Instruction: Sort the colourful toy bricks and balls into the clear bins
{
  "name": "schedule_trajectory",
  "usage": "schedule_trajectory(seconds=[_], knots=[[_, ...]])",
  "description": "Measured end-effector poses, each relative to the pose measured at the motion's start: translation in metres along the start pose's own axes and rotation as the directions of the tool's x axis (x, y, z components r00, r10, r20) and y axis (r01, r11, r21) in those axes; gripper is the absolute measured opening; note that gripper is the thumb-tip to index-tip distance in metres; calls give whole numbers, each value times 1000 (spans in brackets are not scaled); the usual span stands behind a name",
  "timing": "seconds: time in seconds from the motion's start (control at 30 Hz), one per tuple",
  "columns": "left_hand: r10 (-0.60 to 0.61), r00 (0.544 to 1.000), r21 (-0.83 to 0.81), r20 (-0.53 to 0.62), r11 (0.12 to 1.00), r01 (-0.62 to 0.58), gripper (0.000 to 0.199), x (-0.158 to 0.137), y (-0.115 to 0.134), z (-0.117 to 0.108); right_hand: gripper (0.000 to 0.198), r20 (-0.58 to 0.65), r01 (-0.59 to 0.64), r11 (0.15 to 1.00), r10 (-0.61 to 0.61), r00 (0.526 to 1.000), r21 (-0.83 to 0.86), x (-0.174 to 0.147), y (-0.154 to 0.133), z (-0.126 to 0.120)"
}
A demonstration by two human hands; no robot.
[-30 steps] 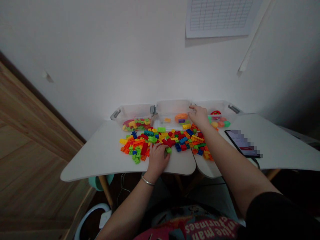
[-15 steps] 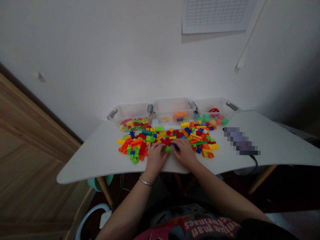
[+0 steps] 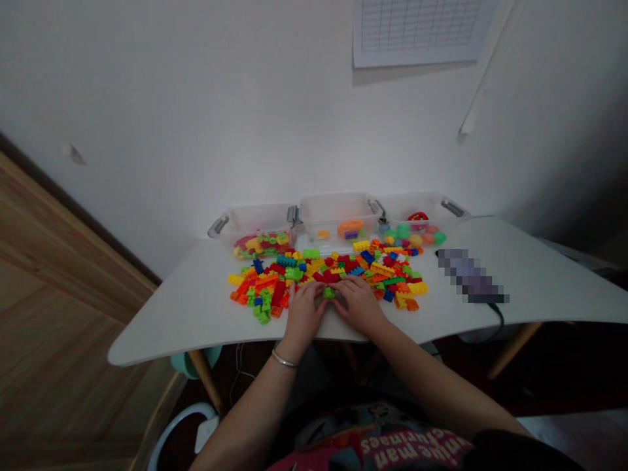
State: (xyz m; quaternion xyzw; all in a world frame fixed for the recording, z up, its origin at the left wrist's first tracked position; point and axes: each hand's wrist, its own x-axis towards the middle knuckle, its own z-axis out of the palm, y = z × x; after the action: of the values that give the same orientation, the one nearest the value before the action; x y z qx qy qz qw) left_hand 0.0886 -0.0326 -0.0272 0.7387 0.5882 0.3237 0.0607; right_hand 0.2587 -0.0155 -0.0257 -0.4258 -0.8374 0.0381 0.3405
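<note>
Green block [image 3: 328, 294] sits at the table's [image 3: 196, 304] near middle, left hand's [image 3: 303, 313] fingers clamped on it; I can't tell whether the right hand's [image 3: 362, 307] are. Many bricks [image 3: 279, 292] remain loose, seemingly unjoined.

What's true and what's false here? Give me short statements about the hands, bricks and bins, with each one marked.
The hands are far apart. False: the left hand and right hand are close together at a green brick.
A silver bracelet circles the left wrist. True.
Every brick is inside a bin. False: many loose bricks lie on the table.
Three clear bins stand in a row by the wall. True.
The middle bin is full. False: only a few pieces show in the middle bin.
A gridded sheet hangs on the wall. True.
</note>
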Motion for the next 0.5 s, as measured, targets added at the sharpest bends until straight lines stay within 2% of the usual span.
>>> schedule_trajectory(seconds=[0.2,0.37,0.5], knots=[[26,999,-15,45,1000,-25,37,0,1,-1,27,-1,-23,1000,23,1000,-11,0,-1,-1],[52,998,65,45,996,-55,44,-1,4,-1,33,-15,-43,999,44,999,17,1,-1,-1],[72,997,140,33,987,-76,52,-1,4,2,30,-11,-68,998,68,998,4,1,1,1]])
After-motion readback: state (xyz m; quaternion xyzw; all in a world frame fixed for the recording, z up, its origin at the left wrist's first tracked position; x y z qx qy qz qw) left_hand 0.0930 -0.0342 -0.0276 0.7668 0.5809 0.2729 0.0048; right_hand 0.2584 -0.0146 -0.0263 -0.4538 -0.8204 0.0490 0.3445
